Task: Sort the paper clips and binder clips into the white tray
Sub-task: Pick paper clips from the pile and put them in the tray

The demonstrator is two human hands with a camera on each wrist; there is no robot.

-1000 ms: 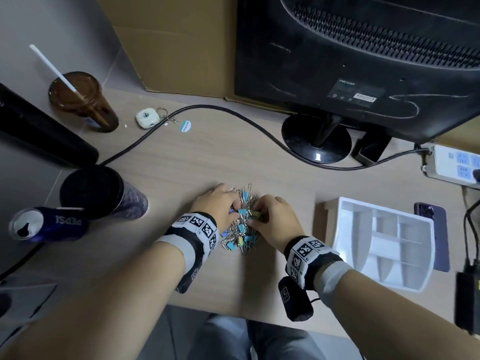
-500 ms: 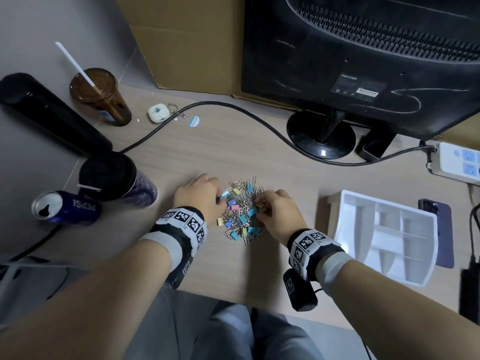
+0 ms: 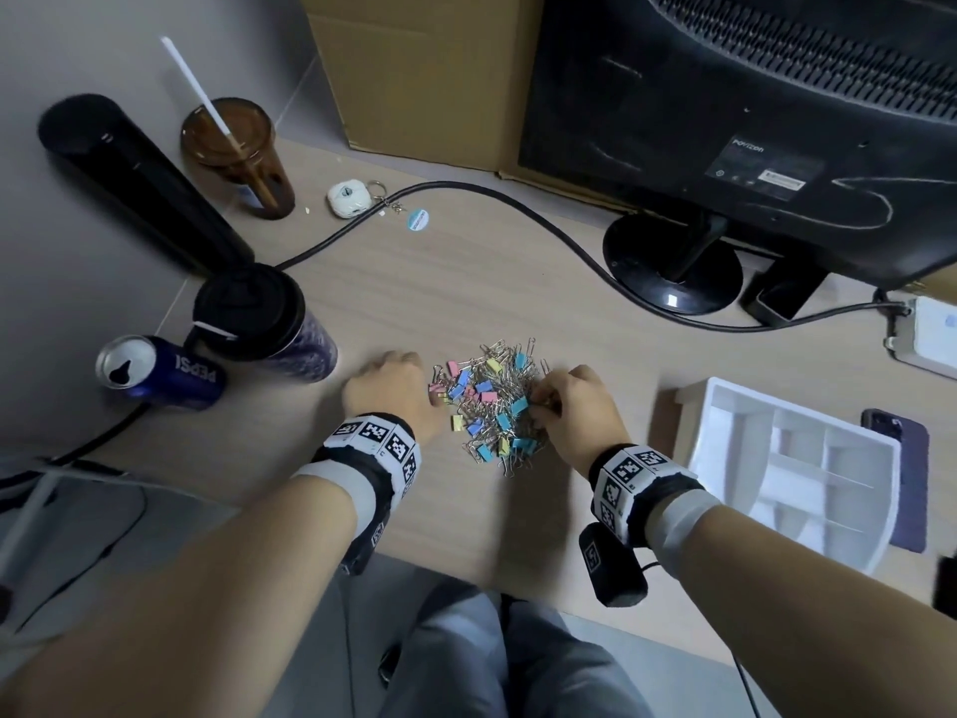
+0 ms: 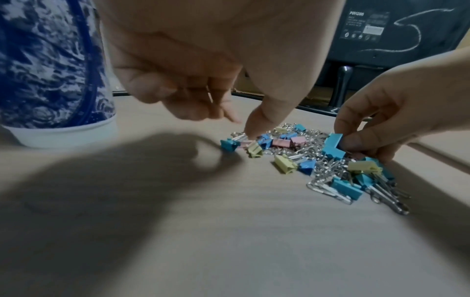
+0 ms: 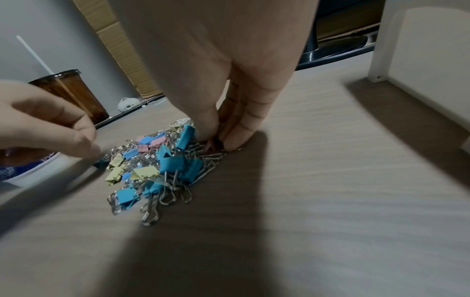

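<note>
A pile of silver paper clips and pastel binder clips (image 3: pixel 492 406) lies on the desk between my hands. My left hand (image 3: pixel 393 391) is at the pile's left edge with its fingers curled. Its thumb tip (image 4: pixel 250 130) touches a pink binder clip (image 4: pixel 245 143), and nothing is held between thumb and fingers. My right hand (image 3: pixel 569 406) is at the pile's right edge, and its thumb and fingers (image 5: pixel 234 138) pinch a clip down in the pile. A blue binder clip (image 4: pixel 333 144) stands against that thumb. The white tray (image 3: pixel 880 458) stands to the right, its compartments bare.
A patterned tumbler (image 3: pixel 264 329) and a Pepsi can (image 3: pixel 160 373) stand left of my left hand. A phone (image 3: pixel 901 474) lies beyond the tray. Further back are a monitor stand (image 3: pixel 673 272), a black cable (image 3: pixel 518 209), a brown cup with a straw (image 3: pixel 238 152), and a power strip (image 3: pixel 927 339).
My hands have drawn apart from over the pile to its two edges, so more of the clips show. The left hand moved left, while the right hand stays pinching at the right edge.
</note>
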